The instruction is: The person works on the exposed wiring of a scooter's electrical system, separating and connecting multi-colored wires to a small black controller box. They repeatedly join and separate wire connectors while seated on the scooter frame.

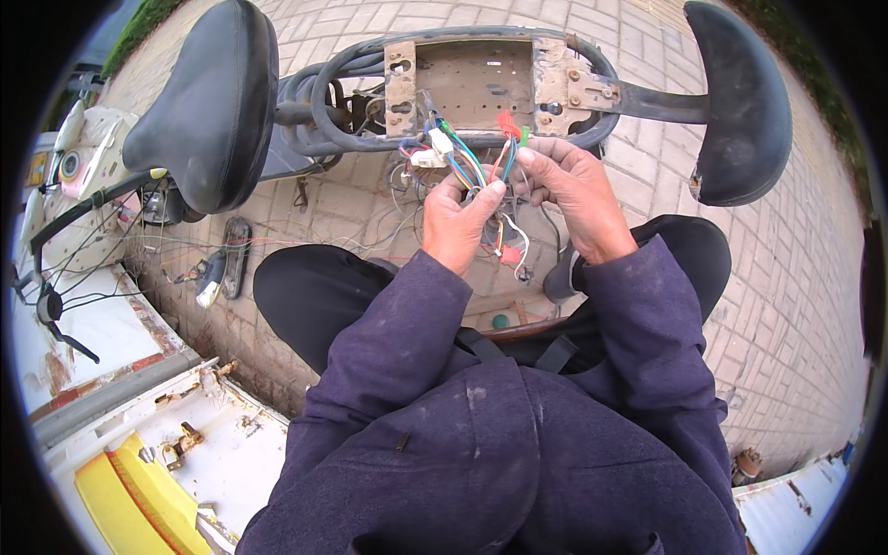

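My left hand [459, 222] is closed round a bundle of coloured wires [474, 170], the thumb pressed across it. White plug connectors [433, 151] stick out of the bundle on its far left side. Just to the right, my right hand [575, 190] pinches thin wires near a red connector [508, 126] and a green connector [524, 137]; its fingertips partly hide what they grip. Below the hands hang a white wire [524, 242] and another red connector [510, 255]. Both hands are at the near side of a dirty metal frame [400, 92] with an open rectangular box [474, 79].
A black saddle [211, 111] rises at the left and a curved black backrest [746, 106] at the right. Loose wires trail over the brick paving [786, 268] toward a handlebar [57, 222]. A pedal-like black part [237, 254] lies on the ground. White and yellow panels [129, 490] lie lower left.
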`<act>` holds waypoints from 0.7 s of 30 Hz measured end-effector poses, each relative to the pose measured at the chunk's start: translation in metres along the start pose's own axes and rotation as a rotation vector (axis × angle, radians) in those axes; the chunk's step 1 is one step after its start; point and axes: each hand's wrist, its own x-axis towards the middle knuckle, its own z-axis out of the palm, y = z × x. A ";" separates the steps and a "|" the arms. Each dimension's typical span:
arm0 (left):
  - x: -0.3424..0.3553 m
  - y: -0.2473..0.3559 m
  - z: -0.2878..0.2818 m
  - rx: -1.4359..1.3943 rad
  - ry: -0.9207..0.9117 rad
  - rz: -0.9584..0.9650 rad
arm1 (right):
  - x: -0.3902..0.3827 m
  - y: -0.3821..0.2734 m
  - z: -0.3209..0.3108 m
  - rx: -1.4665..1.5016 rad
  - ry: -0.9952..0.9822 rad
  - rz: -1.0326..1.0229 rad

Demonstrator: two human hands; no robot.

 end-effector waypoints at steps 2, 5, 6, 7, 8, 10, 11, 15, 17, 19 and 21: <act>0.000 0.000 0.000 0.004 -0.003 0.010 | 0.000 0.001 0.000 -0.031 -0.009 -0.006; 0.001 0.000 0.000 0.017 -0.004 -0.007 | 0.001 0.001 -0.002 -0.057 -0.020 -0.022; 0.001 0.001 0.000 0.019 -0.004 0.005 | 0.001 0.000 -0.002 -0.057 -0.017 -0.035; 0.001 0.001 0.000 0.027 0.000 0.004 | 0.002 0.000 -0.003 -0.066 0.002 -0.035; 0.001 0.002 0.000 0.035 0.004 0.001 | 0.002 -0.001 -0.002 -0.045 -0.001 -0.052; 0.001 0.003 0.000 0.010 -0.004 -0.014 | 0.002 -0.003 -0.002 -0.027 0.048 -0.041; 0.000 0.004 0.001 0.003 -0.002 -0.034 | 0.002 -0.003 -0.001 0.037 0.043 -0.073; -0.001 0.006 0.002 -0.048 0.008 -0.052 | -0.001 -0.007 0.000 0.092 0.062 -0.145; -0.001 0.007 0.003 -0.064 0.005 -0.062 | -0.002 -0.008 0.002 0.089 0.098 -0.165; -0.001 0.008 0.003 -0.071 -0.002 -0.059 | -0.002 -0.008 0.002 0.097 0.125 -0.184; 0.001 0.009 0.003 -0.099 -0.029 -0.058 | -0.003 -0.009 0.002 0.112 0.146 -0.197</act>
